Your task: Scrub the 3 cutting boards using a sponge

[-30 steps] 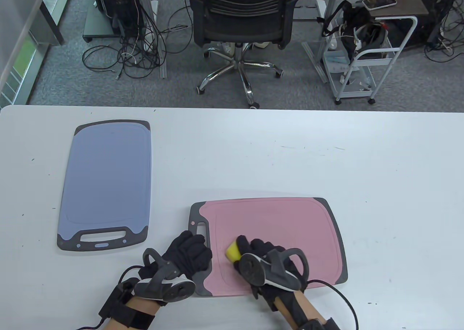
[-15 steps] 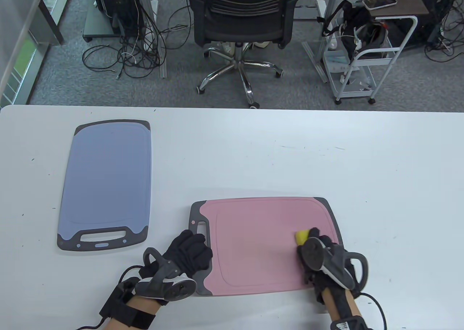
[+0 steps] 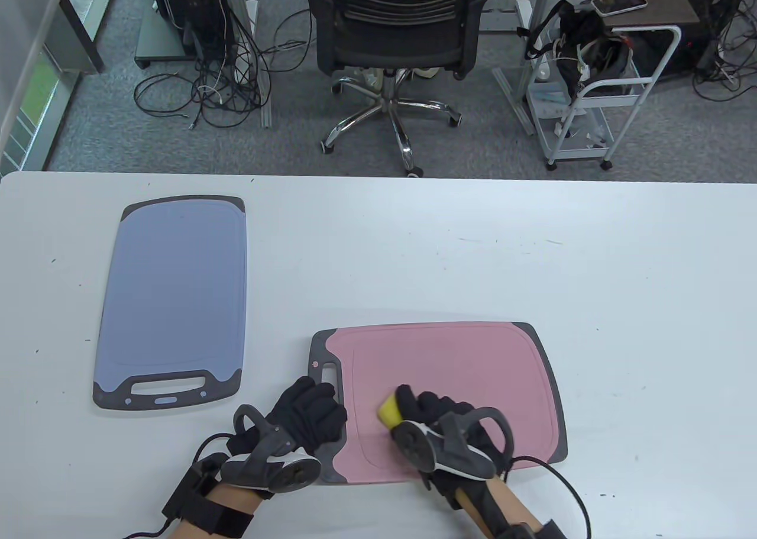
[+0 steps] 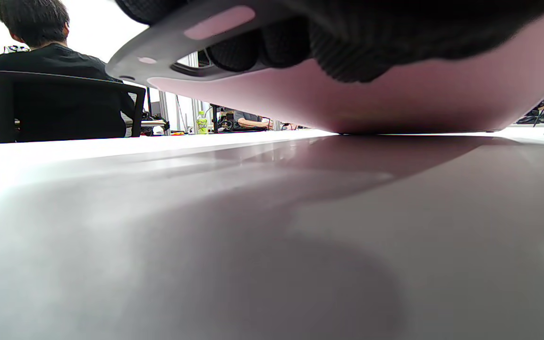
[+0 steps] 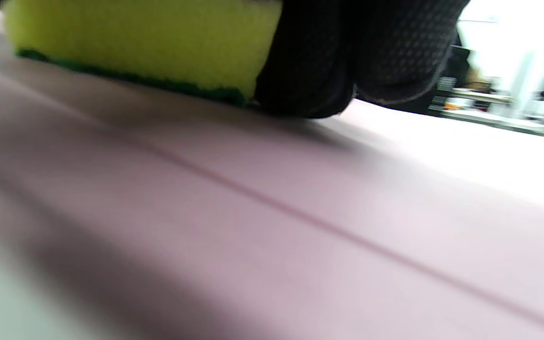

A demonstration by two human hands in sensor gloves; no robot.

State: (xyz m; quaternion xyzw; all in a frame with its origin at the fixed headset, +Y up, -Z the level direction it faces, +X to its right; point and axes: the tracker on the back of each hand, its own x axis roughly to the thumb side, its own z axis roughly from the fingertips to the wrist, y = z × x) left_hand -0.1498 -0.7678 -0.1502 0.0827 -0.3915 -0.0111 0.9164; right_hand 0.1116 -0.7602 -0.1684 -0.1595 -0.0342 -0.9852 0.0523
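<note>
- Whereas half a second earlier the right hand [image 3: 440, 423] stood with the sponge [image 3: 390, 409] near the right end of the pink cutting board [image 3: 449, 361], it is now back at the board's left-centre, close to where it was a second ago.
- This is judged to be one full back-and-forth stroke along the near half of the pink board; scrubbing of this board is under way, and its far half looks not yet covered.
- The right hand's fingers are curled round the yellow sponge and press it flat on the board.
- The left hand [image 3: 307, 415] has not moved: it rests on the board's grey handle end [image 3: 324, 361] with fingers curled over the near-left corner, steadying it.
- The blue cutting board [image 3: 174, 290] lies unchanged and well apart on the left of the table [image 3: 621, 296]; no third board is in view.
- The right wrist view alone shows the sponge's green scouring layer [image 5: 196, 89] facing down on the pink surface, along with the board's groove line [image 5: 300, 212].
- The left wrist view alone shows the fingers [image 4: 343, 52] hooked about the handle and that end seemingly raised off the table; a seated person [image 4: 40, 71] appears behind.
</note>
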